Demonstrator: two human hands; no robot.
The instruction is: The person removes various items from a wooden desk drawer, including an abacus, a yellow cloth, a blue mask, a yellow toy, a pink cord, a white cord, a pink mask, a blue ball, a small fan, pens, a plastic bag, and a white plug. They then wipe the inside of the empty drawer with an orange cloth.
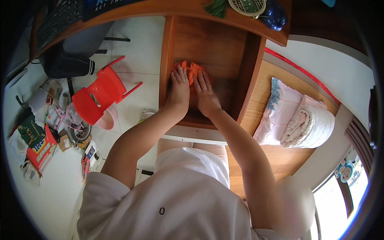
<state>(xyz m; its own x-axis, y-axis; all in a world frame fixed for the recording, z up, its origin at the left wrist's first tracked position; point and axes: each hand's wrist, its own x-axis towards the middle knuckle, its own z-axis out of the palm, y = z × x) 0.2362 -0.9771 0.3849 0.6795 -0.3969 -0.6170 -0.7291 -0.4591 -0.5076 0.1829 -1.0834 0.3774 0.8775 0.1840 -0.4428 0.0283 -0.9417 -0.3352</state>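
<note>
An orange crumpled piece, cloth-like [195,70], lies on the bottom of an open wooden drawer [210,38], toward its left side. My left hand [180,87] rests on its left part, fingers stretched out and close together near the drawer's left wall. On its right part lies my right hand [207,94], fingers extended and slightly apart. Both palms face down, so the underside of the orange piece is hidden. Orange also shows faintly beside the right hand's fingers.
The wooden desk [152,13] above the drawer carries a keyboard [60,22] and a dark blue shiny object [274,16]. A red child's chair [98,96] stands at left, near a pink basin [106,119]. A pillow [276,112] and rolled quilt [310,126] lie right.
</note>
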